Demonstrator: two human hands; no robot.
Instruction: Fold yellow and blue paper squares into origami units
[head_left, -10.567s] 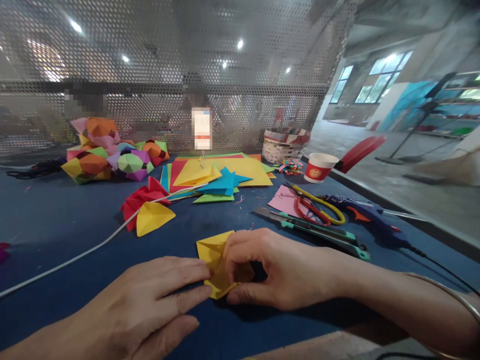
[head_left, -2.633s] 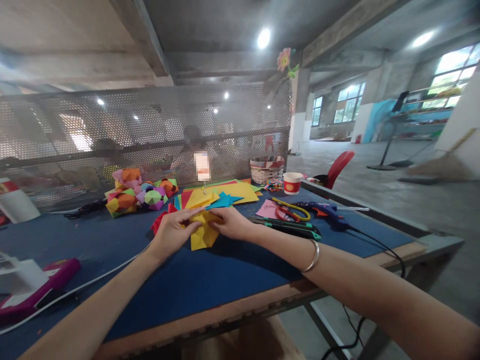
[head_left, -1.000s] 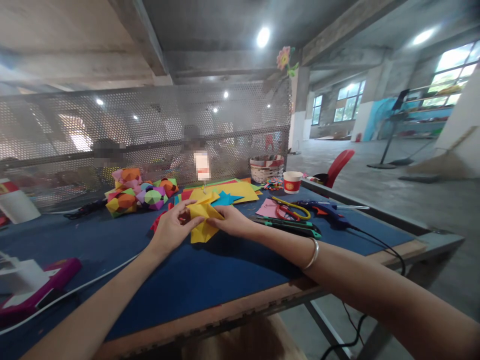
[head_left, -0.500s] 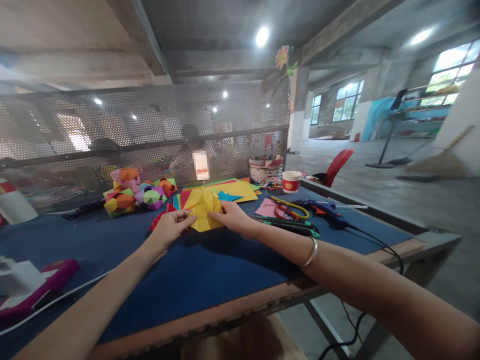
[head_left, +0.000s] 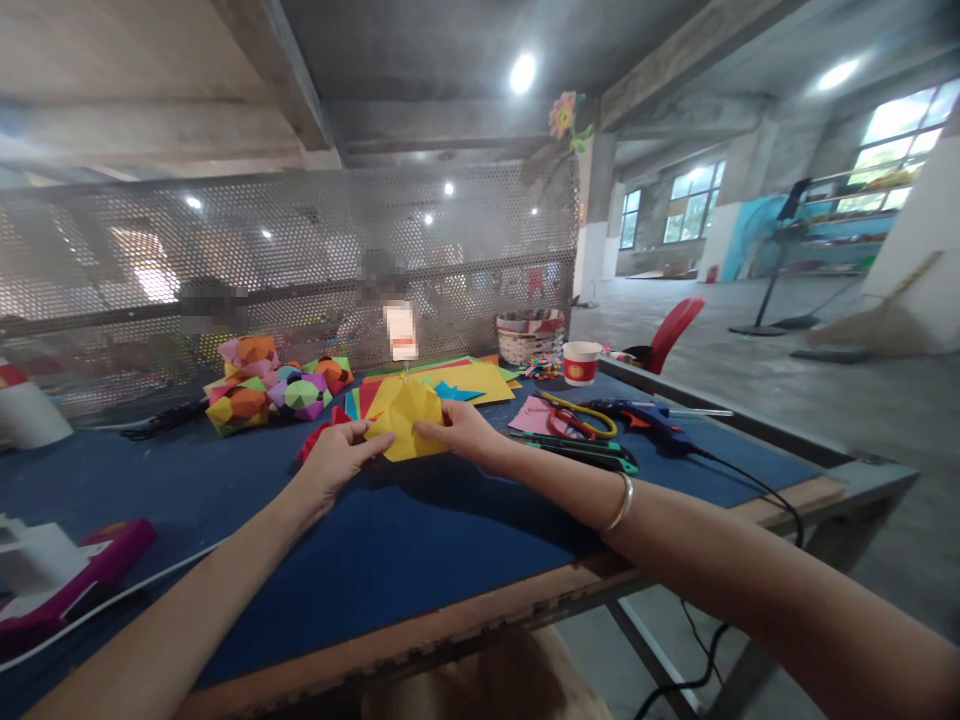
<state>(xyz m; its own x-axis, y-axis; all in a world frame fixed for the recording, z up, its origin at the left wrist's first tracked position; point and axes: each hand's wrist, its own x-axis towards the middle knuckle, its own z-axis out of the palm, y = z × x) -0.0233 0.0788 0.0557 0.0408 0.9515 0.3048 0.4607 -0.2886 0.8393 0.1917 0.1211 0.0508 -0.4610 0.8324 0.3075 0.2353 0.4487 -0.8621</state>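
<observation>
A creased sheet of yellow paper [head_left: 411, 420] is held up between my two hands over the table. My left hand [head_left: 343, 455] pinches its left edge between thumb and fingers. On the other side, my right hand [head_left: 466, 432] grips the right edge, thumb in front and the other fingers partly behind the paper. A red folded paper piece [head_left: 313, 440] lies just behind my left hand. Beyond the yellow paper, a blue folded paper piece [head_left: 454, 392] rests on a stack of coloured sheets [head_left: 491, 382].
Folded paper balls [head_left: 240, 400] sit at the back left. To the right are scissors [head_left: 581, 418], a green-and-black cutter [head_left: 592, 455], a blue glue gun [head_left: 660, 425] and a paper cup [head_left: 581, 362]. A woven basket [head_left: 529, 338] stands by the perforated screen [head_left: 300, 230]. A purple-based device [head_left: 112, 560] lies left.
The yellow paper has shifted in shape between my hands: its upper folds look flatter and its left corner reaches further over my left fingers. Both hands stay nearly in place.
</observation>
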